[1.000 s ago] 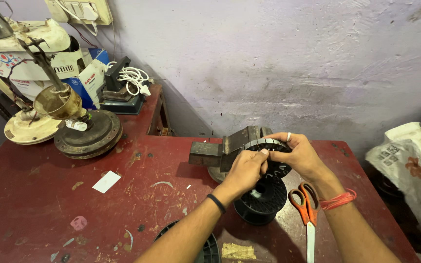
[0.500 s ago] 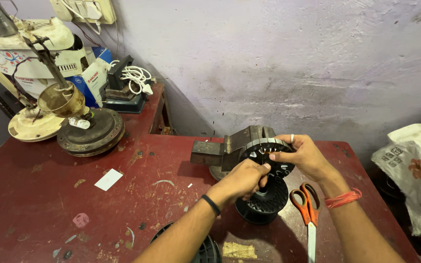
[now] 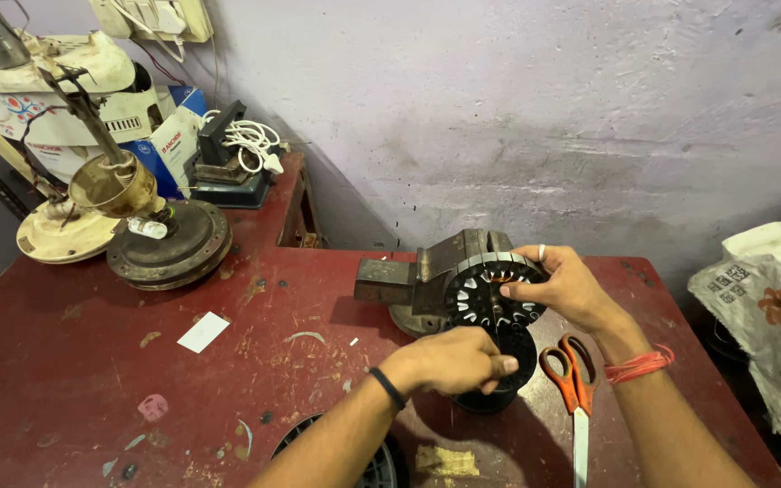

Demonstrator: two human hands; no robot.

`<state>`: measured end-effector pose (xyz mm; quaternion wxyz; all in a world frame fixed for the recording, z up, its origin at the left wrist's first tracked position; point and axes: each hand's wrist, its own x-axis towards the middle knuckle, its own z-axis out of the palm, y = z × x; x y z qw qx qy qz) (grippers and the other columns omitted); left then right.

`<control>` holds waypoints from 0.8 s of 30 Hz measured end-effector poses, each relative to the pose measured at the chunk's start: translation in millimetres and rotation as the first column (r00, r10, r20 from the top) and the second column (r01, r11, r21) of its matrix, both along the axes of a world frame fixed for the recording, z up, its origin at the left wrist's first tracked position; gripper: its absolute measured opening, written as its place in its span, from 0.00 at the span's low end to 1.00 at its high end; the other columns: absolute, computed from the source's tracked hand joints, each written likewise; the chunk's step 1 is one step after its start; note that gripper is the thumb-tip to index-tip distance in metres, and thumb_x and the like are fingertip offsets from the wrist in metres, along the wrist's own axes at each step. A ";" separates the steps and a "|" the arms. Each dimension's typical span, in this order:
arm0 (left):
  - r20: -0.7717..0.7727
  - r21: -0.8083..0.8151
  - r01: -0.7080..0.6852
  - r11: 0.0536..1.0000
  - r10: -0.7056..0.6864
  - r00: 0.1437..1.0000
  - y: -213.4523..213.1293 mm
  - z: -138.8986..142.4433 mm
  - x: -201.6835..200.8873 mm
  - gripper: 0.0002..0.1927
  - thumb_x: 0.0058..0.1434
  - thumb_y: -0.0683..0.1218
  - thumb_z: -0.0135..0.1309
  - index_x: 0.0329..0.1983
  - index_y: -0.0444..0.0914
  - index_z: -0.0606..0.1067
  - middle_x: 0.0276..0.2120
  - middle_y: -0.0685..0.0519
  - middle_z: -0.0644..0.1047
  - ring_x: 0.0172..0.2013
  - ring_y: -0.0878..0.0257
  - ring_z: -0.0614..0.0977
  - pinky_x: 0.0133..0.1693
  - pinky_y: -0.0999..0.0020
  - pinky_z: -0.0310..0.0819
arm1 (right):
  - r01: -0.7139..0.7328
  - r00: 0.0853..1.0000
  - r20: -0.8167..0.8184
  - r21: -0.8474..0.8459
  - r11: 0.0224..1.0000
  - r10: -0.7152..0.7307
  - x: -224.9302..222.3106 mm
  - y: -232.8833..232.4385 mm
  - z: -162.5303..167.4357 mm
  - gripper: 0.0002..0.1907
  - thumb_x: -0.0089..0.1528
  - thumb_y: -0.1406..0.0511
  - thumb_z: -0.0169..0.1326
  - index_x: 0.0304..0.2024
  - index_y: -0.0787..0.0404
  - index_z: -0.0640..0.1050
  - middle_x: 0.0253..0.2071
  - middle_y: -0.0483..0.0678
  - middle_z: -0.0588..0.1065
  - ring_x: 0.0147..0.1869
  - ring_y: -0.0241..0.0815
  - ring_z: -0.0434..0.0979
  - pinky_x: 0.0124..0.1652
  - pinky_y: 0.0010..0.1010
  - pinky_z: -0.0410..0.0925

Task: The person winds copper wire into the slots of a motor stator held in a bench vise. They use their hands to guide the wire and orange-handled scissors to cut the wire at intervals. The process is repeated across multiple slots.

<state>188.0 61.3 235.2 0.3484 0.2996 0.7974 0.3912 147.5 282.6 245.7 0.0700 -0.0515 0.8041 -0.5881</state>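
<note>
Closed grip on the left hand (image 3: 452, 361): fingers curled narrow over the top of a black spool (image 3: 499, 370) standing on the red table (image 3: 92, 361), thumb and fingertips pinched at its rim; what they pinch is too small to make out. Black band on that wrist. Right hand (image 3: 564, 287) partly closed, fingers wrapped round the right edge of the slotted stator ring (image 3: 490, 294), thumb pressing on its face near the centre. Ring held upright, clamped in or resting against the grey bench vise (image 3: 427, 276) — cannot tell which. Spool sits just below the ring, directly in front of the vise. Red thread on the right wrist.

Left to right across the bench: cream fan base and brass-coloured motor cup (image 3: 115, 185) on a dark round housing (image 3: 169, 244), far left corner; white paper scrap (image 3: 202, 332) on the bare tabletop; dark box with coiled white cord (image 3: 246, 140) at the back; vise and ring centre; orange-handled scissors (image 3: 571, 384) lying just right of the spool, blades toward the viewer; printed sack (image 3: 770, 316) off the table's right end
</note>
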 end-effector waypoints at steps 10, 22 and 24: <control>-0.114 -0.095 0.225 0.970 -0.235 0.965 2.8 -18.7 5.0 0.29 0.68 0.62 0.46 0.22 0.37 0.78 0.21 0.51 0.78 0.27 0.57 0.80 0.34 0.57 0.73 | 0.020 0.999 -0.025 0.026 0.999 -0.020 2.5 -3.4 0.6 0.14 0.56 0.70 0.64 0.45 0.69 0.83 0.34 0.45 0.82 0.35 0.31 0.79 0.36 0.25 0.74; 0.151 -0.047 0.424 0.904 -0.414 0.898 2.1 -7.7 17.6 0.29 0.69 0.62 0.46 0.23 0.36 0.78 0.13 0.59 0.64 0.15 0.65 0.64 0.18 0.63 0.56 | 0.003 0.937 -0.350 0.022 1.000 0.005 19.7 -17.7 5.5 0.23 0.53 0.72 0.66 0.52 0.63 0.79 0.46 0.48 0.78 0.48 0.36 0.76 0.47 0.29 0.72; 0.205 -0.007 0.407 0.913 -0.397 0.895 -1.3 -2.1 18.2 0.29 0.69 0.62 0.46 0.23 0.36 0.78 0.13 0.60 0.62 0.14 0.67 0.61 0.17 0.65 0.54 | -0.088 0.803 -0.586 0.065 0.994 0.109 28.1 -20.4 8.2 0.24 0.52 0.72 0.65 0.52 0.65 0.78 0.58 0.49 0.74 0.63 0.39 0.73 0.60 0.31 0.68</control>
